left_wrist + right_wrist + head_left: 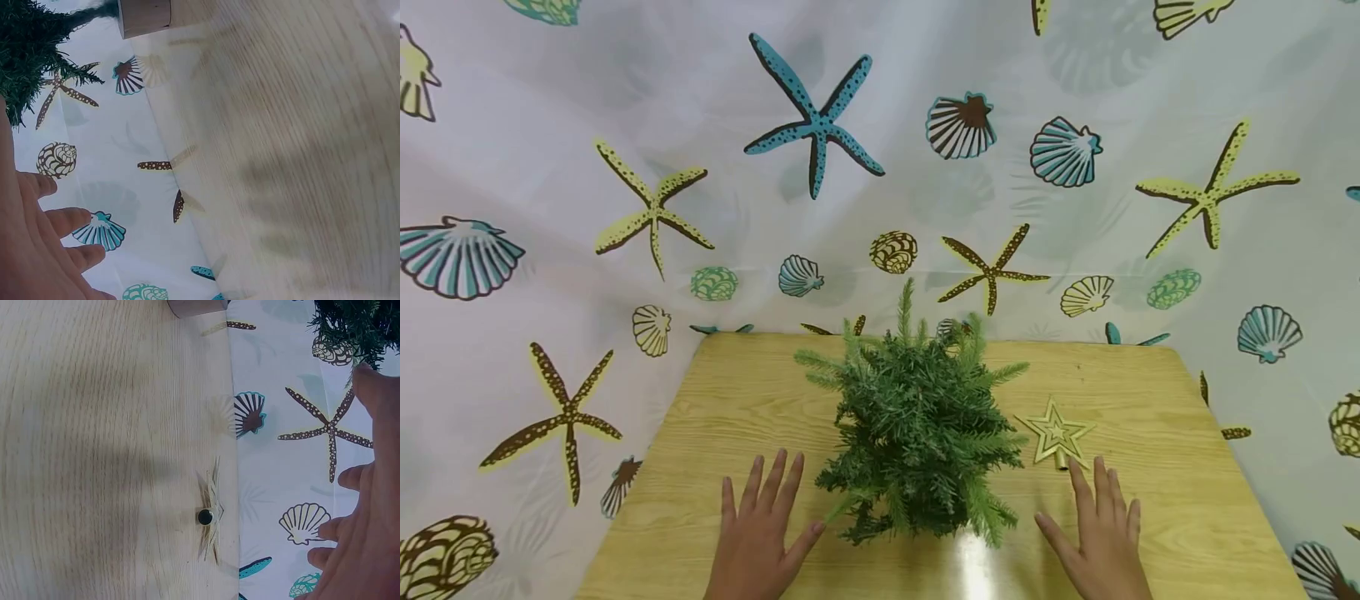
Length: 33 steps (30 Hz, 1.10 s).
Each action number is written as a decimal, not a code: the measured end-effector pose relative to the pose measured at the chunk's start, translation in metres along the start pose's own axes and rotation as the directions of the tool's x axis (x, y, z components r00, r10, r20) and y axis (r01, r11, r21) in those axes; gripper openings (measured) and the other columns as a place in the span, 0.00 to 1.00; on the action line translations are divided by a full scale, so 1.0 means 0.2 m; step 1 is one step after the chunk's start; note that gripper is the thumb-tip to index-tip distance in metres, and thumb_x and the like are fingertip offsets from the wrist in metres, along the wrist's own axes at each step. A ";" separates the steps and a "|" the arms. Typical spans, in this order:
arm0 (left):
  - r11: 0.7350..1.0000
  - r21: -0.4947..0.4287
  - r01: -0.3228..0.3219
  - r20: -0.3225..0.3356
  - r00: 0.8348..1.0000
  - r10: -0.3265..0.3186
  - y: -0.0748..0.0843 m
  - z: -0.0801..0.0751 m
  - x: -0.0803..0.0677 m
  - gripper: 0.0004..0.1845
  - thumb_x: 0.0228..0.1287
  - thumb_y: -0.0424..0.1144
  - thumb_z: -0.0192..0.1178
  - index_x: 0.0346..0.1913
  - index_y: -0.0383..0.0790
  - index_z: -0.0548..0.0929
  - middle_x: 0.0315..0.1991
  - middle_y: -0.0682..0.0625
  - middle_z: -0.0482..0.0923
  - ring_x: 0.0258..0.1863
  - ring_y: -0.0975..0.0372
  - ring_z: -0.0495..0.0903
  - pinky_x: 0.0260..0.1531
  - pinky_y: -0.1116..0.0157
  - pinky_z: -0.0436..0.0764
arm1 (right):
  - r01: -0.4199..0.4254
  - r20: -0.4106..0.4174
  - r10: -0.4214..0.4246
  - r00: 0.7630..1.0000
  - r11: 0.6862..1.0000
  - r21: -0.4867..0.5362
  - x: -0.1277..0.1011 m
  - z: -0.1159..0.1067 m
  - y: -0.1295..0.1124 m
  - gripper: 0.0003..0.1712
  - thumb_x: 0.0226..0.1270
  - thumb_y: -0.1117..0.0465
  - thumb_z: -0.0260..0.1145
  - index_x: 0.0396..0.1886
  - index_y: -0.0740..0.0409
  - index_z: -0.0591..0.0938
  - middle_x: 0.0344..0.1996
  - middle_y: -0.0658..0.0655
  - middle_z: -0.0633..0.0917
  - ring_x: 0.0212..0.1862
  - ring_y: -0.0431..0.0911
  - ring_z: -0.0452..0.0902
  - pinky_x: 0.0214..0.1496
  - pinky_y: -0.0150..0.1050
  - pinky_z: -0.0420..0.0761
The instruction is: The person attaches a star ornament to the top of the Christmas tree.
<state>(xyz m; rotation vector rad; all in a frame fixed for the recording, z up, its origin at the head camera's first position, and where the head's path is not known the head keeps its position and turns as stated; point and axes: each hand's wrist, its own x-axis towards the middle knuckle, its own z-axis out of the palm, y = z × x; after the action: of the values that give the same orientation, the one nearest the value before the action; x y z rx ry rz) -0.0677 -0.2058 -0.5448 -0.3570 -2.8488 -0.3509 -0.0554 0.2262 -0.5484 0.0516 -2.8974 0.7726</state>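
A small artificial Christmas tree (921, 425) with dark green needles and lighter tips stands mid-table; the wrist views show its pale block base (145, 17). To its right lies a gold star tree topper (1055, 432) with a short hollow socket pointing toward me, its dark opening visible in the right wrist view. My left hand (756, 533), fingers spread and straight, is left of the tree, thumb tip close by the lower branches. Spread likewise, my right hand (1101, 537) is at the lower right, its index fingertip near the star's socket in the head view. Neither hand holds anything.
The wood-grain table (752, 383) meets a white curtain (887, 192) printed with starfish and shells, which rises behind it and along both sides. Light glares off the tabletop in front of the tree.
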 end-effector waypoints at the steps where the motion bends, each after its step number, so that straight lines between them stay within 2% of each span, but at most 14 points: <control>1: 1.000 -0.008 0.004 0.002 1.000 -0.004 0.00 0.00 0.00 0.44 0.63 0.68 0.50 0.77 0.58 0.46 0.75 0.47 0.50 0.72 0.44 0.47 0.63 0.35 0.39 | -0.002 0.000 0.002 1.000 1.000 0.004 0.00 0.00 0.00 0.50 0.67 0.38 0.58 0.78 0.49 0.45 0.74 0.66 0.41 0.73 0.65 0.34 0.63 0.69 0.26; 8: 0.997 -0.076 -0.011 -0.040 0.999 0.008 0.04 -0.01 0.01 0.43 0.64 0.62 0.55 0.76 0.53 0.50 0.74 0.48 0.52 0.71 0.45 0.51 0.63 0.36 0.44 | -0.002 -0.020 0.002 1.000 1.000 0.022 0.01 0.00 -0.01 0.49 0.66 0.38 0.59 0.77 0.49 0.48 0.73 0.68 0.49 0.70 0.68 0.47 0.63 0.72 0.39; 12: 0.986 -0.166 -0.027 -0.060 0.998 0.017 0.06 -0.04 0.04 0.43 0.65 0.58 0.57 0.76 0.53 0.50 0.74 0.50 0.52 0.71 0.46 0.53 0.62 0.36 0.48 | 0.007 -0.048 -0.005 0.999 0.999 0.044 0.02 0.00 0.00 0.46 0.67 0.41 0.60 0.76 0.53 0.52 0.72 0.69 0.52 0.68 0.69 0.50 0.61 0.72 0.46; 17: 0.953 -0.299 -0.057 -0.048 0.998 0.045 0.09 -0.07 0.07 0.42 0.67 0.52 0.58 0.77 0.53 0.48 0.74 0.53 0.52 0.70 0.48 0.55 0.61 0.37 0.51 | 0.007 -0.070 -0.002 0.998 0.998 0.066 0.03 0.00 0.02 0.45 0.68 0.42 0.60 0.76 0.56 0.53 0.70 0.71 0.55 0.66 0.70 0.53 0.58 0.71 0.53; 20: 0.929 -0.364 -0.073 -0.053 0.997 0.057 0.13 -0.09 0.09 0.41 0.68 0.49 0.58 0.77 0.52 0.48 0.74 0.52 0.52 0.71 0.49 0.54 0.61 0.38 0.53 | -0.010 -0.074 0.015 0.997 0.997 0.072 0.04 -0.01 0.03 0.45 0.68 0.41 0.59 0.75 0.57 0.54 0.70 0.72 0.56 0.66 0.69 0.53 0.58 0.70 0.53; 27: 0.868 -0.488 -0.092 -0.103 0.994 0.047 0.20 -0.11 0.10 0.32 0.75 0.50 0.46 0.76 0.49 0.51 0.74 0.53 0.52 0.70 0.50 0.55 0.59 0.39 0.57 | -0.056 -0.094 0.063 0.994 0.996 0.076 0.07 0.01 0.06 0.43 0.69 0.41 0.57 0.73 0.61 0.57 0.66 0.73 0.61 0.63 0.71 0.56 0.54 0.71 0.58; 30: 0.865 -0.491 -0.103 -0.116 0.992 0.053 0.23 -0.12 0.12 0.34 0.73 0.49 0.50 0.76 0.50 0.51 0.74 0.53 0.52 0.70 0.50 0.55 0.60 0.40 0.58 | -0.056 -0.110 0.063 0.992 0.996 0.068 0.09 0.01 0.08 0.40 0.70 0.43 0.58 0.70 0.64 0.61 0.63 0.73 0.65 0.61 0.70 0.61 0.52 0.70 0.61; 33: 0.876 -0.471 -0.100 -0.109 0.993 0.055 0.25 -0.15 0.15 0.38 0.69 0.48 0.56 0.76 0.51 0.50 0.73 0.52 0.53 0.70 0.51 0.57 0.60 0.42 0.60 | -0.050 -0.119 0.055 0.991 0.998 0.043 0.12 0.01 0.09 0.37 0.70 0.45 0.59 0.67 0.66 0.66 0.59 0.72 0.70 0.57 0.69 0.66 0.49 0.67 0.65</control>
<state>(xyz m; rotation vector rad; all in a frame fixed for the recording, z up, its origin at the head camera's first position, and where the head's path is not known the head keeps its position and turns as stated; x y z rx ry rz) -0.0764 -0.1606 -0.4988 -0.5274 -2.6158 -1.0317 -0.0815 0.2415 -0.5564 -0.0652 -2.7801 0.8132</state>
